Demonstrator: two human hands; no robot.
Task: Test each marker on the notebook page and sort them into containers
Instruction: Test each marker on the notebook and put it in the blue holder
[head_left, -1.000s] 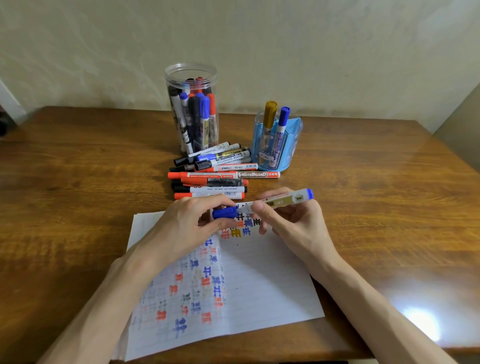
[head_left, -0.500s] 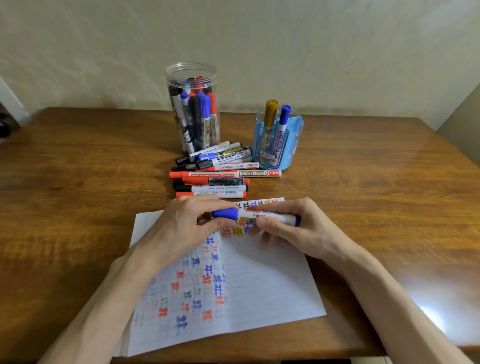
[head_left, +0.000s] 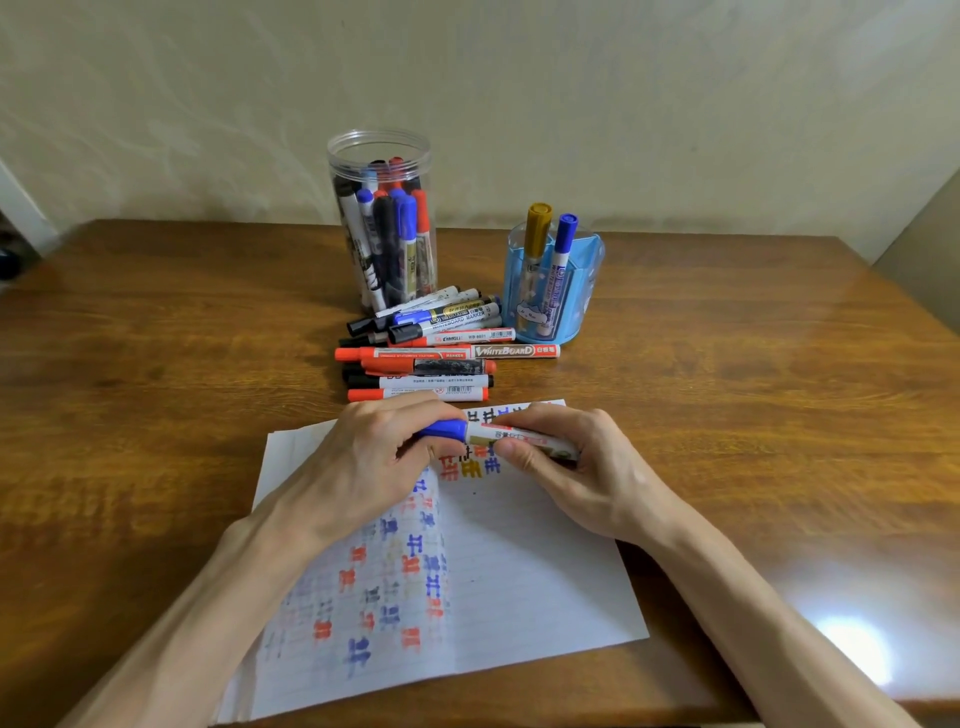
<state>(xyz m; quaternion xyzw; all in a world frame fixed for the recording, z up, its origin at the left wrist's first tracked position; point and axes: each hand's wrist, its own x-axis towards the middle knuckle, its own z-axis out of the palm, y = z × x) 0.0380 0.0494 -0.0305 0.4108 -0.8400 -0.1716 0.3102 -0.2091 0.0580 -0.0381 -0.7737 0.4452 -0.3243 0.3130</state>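
While my left hand (head_left: 363, 462) pinches the blue plastic cap (head_left: 441, 430), right hand (head_left: 587, 467) grips white-barrelled marker (head_left: 519, 439), rear end hidden in palm.

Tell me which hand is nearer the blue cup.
Right. The right hand grips the marker almost straight in front of the cup, toward the person. The left hand grips its blue end farther left, in front of the pile.

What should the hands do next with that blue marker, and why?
Probably pull the blue cap off. The left hand pinches the cap and the right hand grips the marker by its white barrel, just over the notebook page. With the cap on, it cannot draw a test mark.
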